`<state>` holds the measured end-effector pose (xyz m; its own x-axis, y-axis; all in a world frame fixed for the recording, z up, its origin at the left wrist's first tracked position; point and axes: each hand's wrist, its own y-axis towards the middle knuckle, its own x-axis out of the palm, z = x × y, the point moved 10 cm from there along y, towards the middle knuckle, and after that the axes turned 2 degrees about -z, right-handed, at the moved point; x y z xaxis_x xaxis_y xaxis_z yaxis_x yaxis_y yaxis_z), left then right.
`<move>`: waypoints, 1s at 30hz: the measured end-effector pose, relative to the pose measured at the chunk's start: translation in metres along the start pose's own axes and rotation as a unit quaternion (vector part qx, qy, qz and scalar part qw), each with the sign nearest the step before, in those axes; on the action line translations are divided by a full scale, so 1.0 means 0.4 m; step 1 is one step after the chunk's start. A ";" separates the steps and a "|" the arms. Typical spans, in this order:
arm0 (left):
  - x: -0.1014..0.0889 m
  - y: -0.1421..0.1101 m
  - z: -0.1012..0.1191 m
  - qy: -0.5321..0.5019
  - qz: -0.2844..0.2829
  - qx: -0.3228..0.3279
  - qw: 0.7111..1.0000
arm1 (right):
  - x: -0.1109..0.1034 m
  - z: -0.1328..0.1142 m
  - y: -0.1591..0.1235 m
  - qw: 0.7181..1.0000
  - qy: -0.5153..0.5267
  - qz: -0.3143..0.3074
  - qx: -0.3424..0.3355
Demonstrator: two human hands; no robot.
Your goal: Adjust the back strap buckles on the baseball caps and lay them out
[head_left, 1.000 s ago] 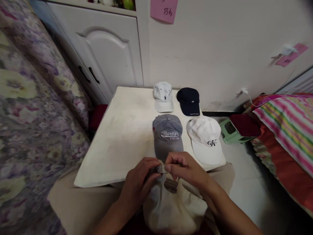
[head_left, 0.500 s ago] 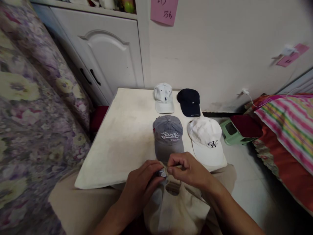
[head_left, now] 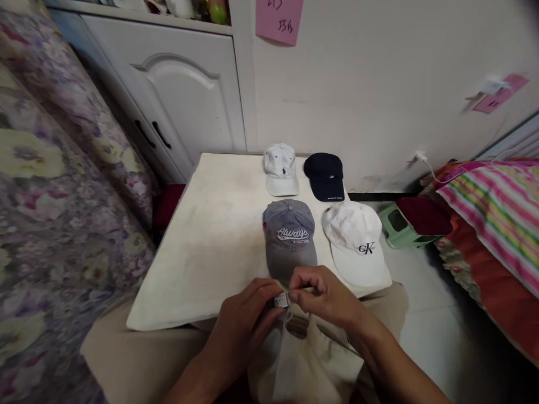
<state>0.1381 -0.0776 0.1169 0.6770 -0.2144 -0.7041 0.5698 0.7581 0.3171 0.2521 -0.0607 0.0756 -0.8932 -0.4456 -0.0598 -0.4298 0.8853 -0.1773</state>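
A beige cap [head_left: 301, 359] rests over my lap with its rear opening toward the table. At its back strap is a silver metal buckle [head_left: 281, 300], pinched between the thumb and fingers of my left hand [head_left: 242, 317]. My right hand [head_left: 322, 294] is closed in a pinch beside the buckle, on the cap's strap; the strap end is mostly hidden by the fingers. Just beyond the hands lies a grey cap [head_left: 289, 238] with "Always" lettering. To its right sits a white cap [head_left: 356, 244] with a CK logo.
A pale blue cap [head_left: 281, 168] and a navy cap [head_left: 324, 177] lie at the back of the cream-covered table [head_left: 202, 241]. A green stool [head_left: 396, 227] stands right, near a bed [head_left: 497, 224]. A floral curtain [head_left: 63, 224] hangs left, before a white cabinet [head_left: 181, 95].
The buckle in my left hand has turned slightly, showing more of its face. Both hands stay at the strap. The view has shifted a little.
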 end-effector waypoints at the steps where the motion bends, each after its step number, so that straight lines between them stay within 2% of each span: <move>1: 0.002 0.000 -0.001 -0.001 -0.001 -0.002 1.000 | 0.001 0.003 0.000 1.000 0.005 -0.001 0.001; 15: 0.004 0.009 -0.001 -0.021 -0.001 0.006 1.000 | 0.001 0.009 0.003 0.999 0.034 0.010 -0.006; 21: 0.004 0.008 -0.008 -0.032 0.020 0.021 0.999 | -0.006 0.030 0.003 0.999 0.040 0.012 0.011; 30: 0.005 0.008 0.001 -0.026 0.007 -0.004 1.000 | -0.012 0.025 -0.012 0.997 0.078 0.013 -0.018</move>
<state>0.1416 -0.0757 0.1170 0.7080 -0.2346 -0.6661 0.5564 0.7661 0.3216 0.2597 -0.0640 0.0668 -0.9123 -0.3995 0.0901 -0.4088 0.9014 -0.1429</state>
